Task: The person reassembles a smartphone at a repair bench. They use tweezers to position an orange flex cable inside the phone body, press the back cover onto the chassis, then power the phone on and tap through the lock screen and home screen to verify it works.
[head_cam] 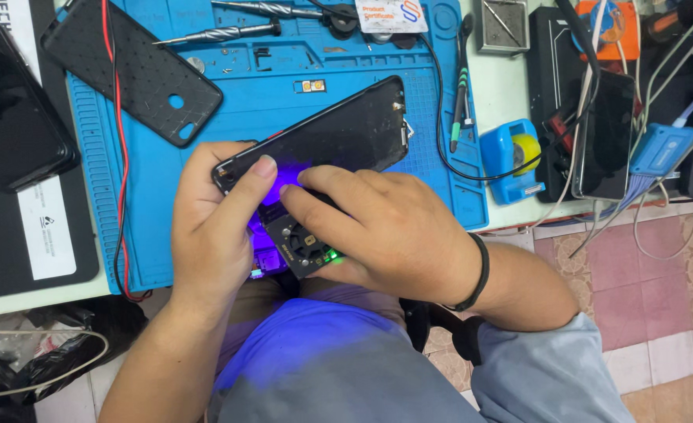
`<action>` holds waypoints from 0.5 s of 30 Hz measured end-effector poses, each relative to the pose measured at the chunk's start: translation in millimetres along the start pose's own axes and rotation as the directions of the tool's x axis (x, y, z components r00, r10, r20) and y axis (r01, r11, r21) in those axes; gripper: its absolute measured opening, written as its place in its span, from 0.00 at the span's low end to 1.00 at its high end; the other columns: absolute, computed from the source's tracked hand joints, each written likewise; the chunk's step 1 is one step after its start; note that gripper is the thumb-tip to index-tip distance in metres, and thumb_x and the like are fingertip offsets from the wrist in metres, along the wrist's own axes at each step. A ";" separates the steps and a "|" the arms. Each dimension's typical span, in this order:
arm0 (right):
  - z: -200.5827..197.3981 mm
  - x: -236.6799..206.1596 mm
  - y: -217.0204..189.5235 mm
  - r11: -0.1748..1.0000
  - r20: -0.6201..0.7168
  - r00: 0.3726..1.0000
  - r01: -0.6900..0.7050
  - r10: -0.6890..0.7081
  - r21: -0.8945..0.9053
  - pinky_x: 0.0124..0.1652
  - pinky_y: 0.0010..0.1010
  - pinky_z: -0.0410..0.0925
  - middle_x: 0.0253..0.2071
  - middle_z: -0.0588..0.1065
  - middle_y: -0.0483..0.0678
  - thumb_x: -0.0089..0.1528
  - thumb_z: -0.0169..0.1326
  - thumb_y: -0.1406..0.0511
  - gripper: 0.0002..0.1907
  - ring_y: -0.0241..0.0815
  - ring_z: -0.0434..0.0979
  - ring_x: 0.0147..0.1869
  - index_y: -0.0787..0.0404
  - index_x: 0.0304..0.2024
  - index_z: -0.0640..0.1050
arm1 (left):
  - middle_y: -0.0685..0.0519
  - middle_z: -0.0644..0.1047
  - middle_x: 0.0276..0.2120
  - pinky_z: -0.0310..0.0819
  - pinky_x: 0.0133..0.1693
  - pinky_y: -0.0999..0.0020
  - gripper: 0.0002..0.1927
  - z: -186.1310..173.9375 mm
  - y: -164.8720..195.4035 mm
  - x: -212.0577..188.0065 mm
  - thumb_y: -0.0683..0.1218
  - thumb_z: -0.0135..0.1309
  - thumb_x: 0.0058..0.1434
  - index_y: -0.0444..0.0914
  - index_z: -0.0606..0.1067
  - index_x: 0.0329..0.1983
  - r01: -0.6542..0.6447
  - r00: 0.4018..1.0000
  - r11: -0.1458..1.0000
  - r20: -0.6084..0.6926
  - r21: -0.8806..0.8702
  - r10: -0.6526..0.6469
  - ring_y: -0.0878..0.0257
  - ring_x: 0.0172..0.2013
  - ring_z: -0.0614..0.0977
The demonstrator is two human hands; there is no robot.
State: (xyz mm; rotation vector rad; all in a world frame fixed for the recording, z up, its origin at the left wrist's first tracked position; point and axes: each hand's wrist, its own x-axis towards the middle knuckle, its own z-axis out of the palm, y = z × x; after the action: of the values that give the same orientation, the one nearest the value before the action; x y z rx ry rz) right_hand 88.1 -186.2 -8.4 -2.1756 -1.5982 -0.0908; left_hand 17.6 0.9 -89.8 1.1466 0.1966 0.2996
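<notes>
- The left hand (213,227) has its grip closed on the lower-left end of a black phone (323,141), thumb pressed on the face near the purple glow.
- The right hand (362,227) has its grip closed around a small black lamp unit with a fan (299,247), which shines purple light onto that end of the phone; a green light shows on the unit's edge.
- To do this well, as I judge it, the lamp should stay steady and close over the lit spot, with the left thumb kept beside the glow and not over it, and the phone should not twist.
- The phone is held above the near edge of the blue mat (284,86) on the table. Its long axis runs diagonally, from lower left at the hands to upper right, and the far end points up and right, toward the black cable (439,117).
- 1 dark phone case (135,66) lies on the mat at upper left, well apart from the hands; a blue tape dispenser (515,157) stands to the right, off the mat.
</notes>
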 end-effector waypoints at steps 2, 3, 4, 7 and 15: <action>0.7 -0.3 -0.2 1.000 0.002 1.000 -0.004 0.004 0.005 0.40 0.39 0.71 0.57 0.72 0.53 0.52 0.70 0.54 0.39 0.51 0.78 0.45 0.61 0.61 0.72 | 0.56 0.75 0.39 0.69 0.46 0.74 0.07 0.1 -0.5 -0.5 0.41 0.55 0.72 0.35 0.71 0.48 0.005 1.000 1.000 -0.004 -0.015 -0.005 0.72 0.41 0.74; 1.1 -0.6 -0.4 1.000 0.004 1.000 -0.005 0.005 0.007 0.40 0.39 0.71 0.57 0.72 0.53 0.52 0.70 0.54 0.39 0.50 0.78 0.45 0.61 0.61 0.72 | 0.56 0.75 0.39 0.69 0.46 0.74 0.07 0.1 -0.7 -0.6 0.41 0.55 0.72 0.34 0.71 0.49 0.003 1.000 1.000 -0.003 -0.027 -0.003 0.72 0.41 0.74; 1.3 -0.9 -0.5 1.000 0.005 1.000 -0.008 0.008 0.005 0.40 0.40 0.72 0.57 0.72 0.53 0.51 0.70 0.54 0.39 0.50 0.78 0.46 0.61 0.61 0.72 | 0.56 0.75 0.40 0.69 0.46 0.74 0.07 0.3 -0.9 -0.4 0.41 0.55 0.72 0.34 0.71 0.49 0.001 1.000 0.999 0.001 -0.040 -0.001 0.72 0.41 0.74; 1.9 -1.9 -1.1 1.000 0.002 1.000 -0.012 0.012 -0.014 0.40 0.40 0.71 0.57 0.72 0.53 0.51 0.70 0.54 0.39 0.50 0.78 0.45 0.61 0.61 0.72 | 0.55 0.75 0.40 0.70 0.47 0.74 0.07 0.5 -0.3 -1.1 0.40 0.55 0.73 0.34 0.71 0.49 -0.009 1.000 1.000 0.001 -0.026 0.009 0.71 0.42 0.74; 1.5 -3.3 0.0 1.000 0.009 1.000 -0.013 0.013 -0.005 0.42 0.40 0.72 0.57 0.71 0.53 0.51 0.69 0.54 0.41 0.50 0.78 0.46 0.61 0.62 0.71 | 0.54 0.77 0.42 0.70 0.49 0.74 0.08 2.3 1.6 -1.6 0.40 0.55 0.72 0.33 0.71 0.50 0.000 1.000 0.999 -0.011 -0.049 -0.001 0.71 0.43 0.75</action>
State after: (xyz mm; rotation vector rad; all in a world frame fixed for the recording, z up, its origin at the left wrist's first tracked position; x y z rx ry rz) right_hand 86.6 -188.6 -10.8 -2.1928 -1.5895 -0.0812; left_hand 16.6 -1.0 -87.5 1.0965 0.1986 0.3088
